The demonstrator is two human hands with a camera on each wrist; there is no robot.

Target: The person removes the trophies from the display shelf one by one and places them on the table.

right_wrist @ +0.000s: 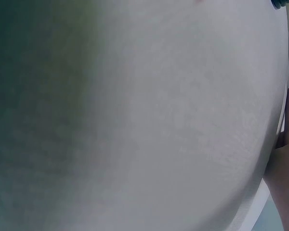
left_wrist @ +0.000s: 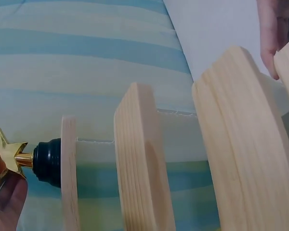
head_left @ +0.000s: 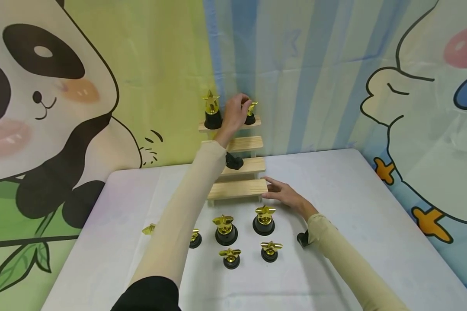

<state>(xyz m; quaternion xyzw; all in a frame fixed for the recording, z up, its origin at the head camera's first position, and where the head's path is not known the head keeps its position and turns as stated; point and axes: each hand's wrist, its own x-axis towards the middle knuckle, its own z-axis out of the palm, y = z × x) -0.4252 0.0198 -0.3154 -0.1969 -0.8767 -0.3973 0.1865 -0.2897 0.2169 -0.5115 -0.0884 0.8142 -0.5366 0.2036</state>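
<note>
At the top of a wooden stepped stand [head_left: 239, 188], my left hand [head_left: 235, 113] pinches the gold star of a small trophy [head_left: 251, 117]. In the left wrist view, the trophy's black base [left_wrist: 48, 162] touches the top step [left_wrist: 69, 173], and the fingers [left_wrist: 9, 202] are on its star. A taller star trophy [head_left: 212, 113] stands upright on the same step, left of the hand. My right hand [head_left: 286, 194] holds the right end of the lowest step between thumb and fingers. The right wrist view shows this hand [right_wrist: 286, 159] only at its edge.
Several gold star trophies with black bases, such as one [head_left: 226, 231] at the front, stand on the white table [head_left: 373, 242]. Another gold star [head_left: 149, 229] is partly behind the left sleeve. A black object [head_left: 234, 161] lies on a middle step. A printed curtain [head_left: 171, 77] hangs behind.
</note>
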